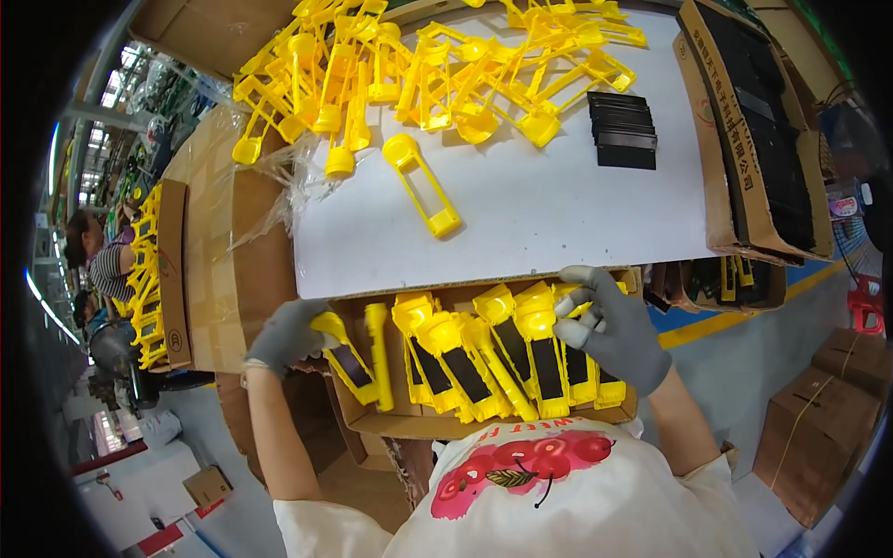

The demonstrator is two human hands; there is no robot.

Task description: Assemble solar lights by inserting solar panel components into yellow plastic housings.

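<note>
Here, left hand: gray-gloved [286, 337], fingers closed on the upper end of a yellow holder [331, 325] with a dark panel.
Holder position: left end of an open carton [402, 425] at the near edge of the white table [558, 219].
Holder long axis: slanted; wide head points away from the person and slightly left, foot toward the person and slightly right.
Edgewise holder: one narrow yellow piece [379, 358] just right of it, long axis nearly straight away from the person.
Right hand: gray-gloved [619, 327], fingers curled at the heads of the rightmost pieces; whether it grips one cannot be told.
Carton row: yellow pieces [502, 372], mostly heads away from the person, feet near, several leaning toward the right at the foot; dark panels face up on most.
Loose frame: single yellow frame [402, 149] on the table, wide end far and left, narrow end near and right; window open.
Table stock: heap of yellow frames [474, 126], axes in mixed directions; fanned stack of black panels [623, 130] to the right.
Carton marking: dark printed characters run along the wall of the right-hand carton [698, 70].
Shirt marking: red lettering, partly cut by folds, above a fruit print [521, 465].
</note>
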